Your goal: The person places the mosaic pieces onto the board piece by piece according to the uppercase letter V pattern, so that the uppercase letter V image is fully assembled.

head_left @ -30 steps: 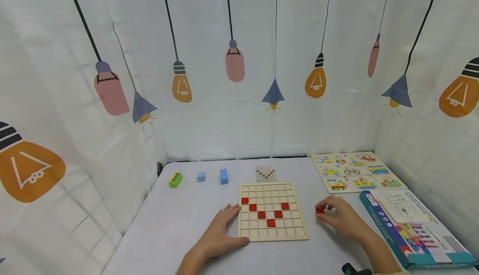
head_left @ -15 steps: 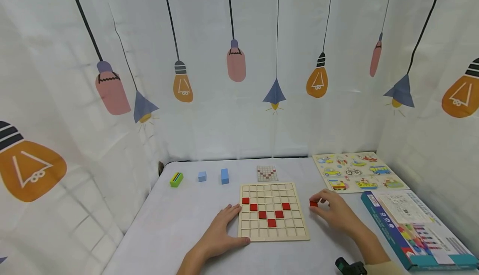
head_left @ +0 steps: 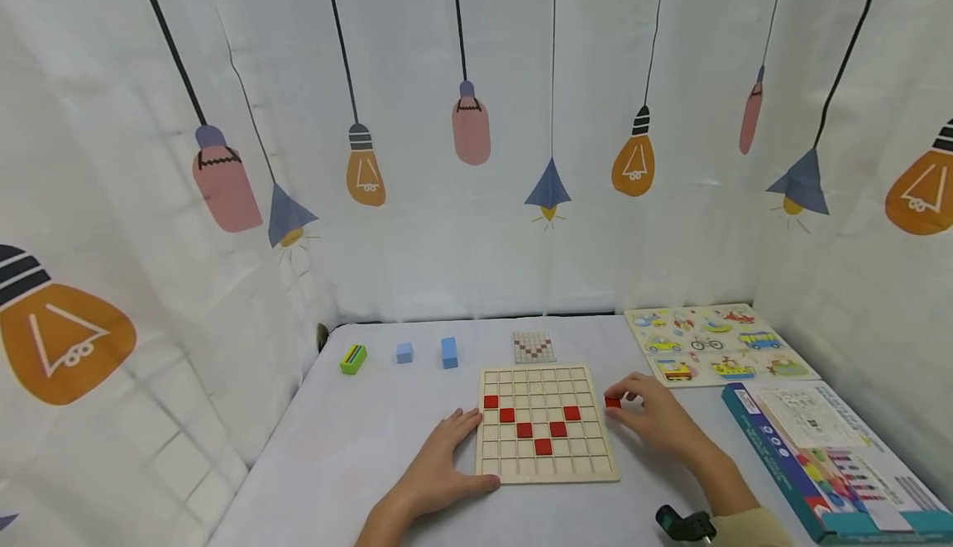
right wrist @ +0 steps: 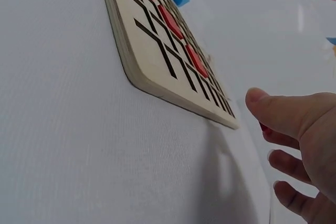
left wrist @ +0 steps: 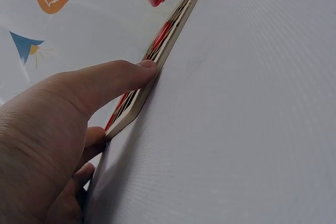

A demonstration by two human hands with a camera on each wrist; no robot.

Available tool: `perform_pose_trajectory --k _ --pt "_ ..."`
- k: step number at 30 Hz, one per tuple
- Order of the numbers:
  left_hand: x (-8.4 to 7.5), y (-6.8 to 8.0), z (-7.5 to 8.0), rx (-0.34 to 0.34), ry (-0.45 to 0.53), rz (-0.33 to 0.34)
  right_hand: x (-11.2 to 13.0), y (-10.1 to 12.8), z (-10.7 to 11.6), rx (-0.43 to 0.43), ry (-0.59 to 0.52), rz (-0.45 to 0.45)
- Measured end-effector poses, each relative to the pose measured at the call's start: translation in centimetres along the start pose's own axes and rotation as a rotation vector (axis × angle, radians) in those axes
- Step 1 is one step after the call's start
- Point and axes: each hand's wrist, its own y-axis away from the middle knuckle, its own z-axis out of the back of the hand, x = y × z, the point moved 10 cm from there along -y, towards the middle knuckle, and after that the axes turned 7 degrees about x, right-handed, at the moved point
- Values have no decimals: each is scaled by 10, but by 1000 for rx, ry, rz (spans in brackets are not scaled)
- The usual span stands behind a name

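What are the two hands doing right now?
Left hand: open, fingers pressing the grid board's left edge.
Right hand: pinching a small red cube.

A white curtain [head_left: 462,249] is hung around three sides of the table [head_left: 357,448], printed with hanging bulbs and lamp shades (orange, pink, blue) on black cords. The table is covered by a pale cloth. Even, soft light is cast; the largest orange bulb print is seen at 9 o'clock.
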Motion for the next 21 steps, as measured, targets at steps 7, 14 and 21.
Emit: perform_pose_trajectory --k 7,14,21 --pt "1 0 -1 4 4 0 10 -12 -5 -10 -6 29" --pt "1 0 0 -1 -3 -5 11 -24 -14 0 -46 29" --pt "0 0 0 7 11 -3 5 -34 -22 24 -102 0"
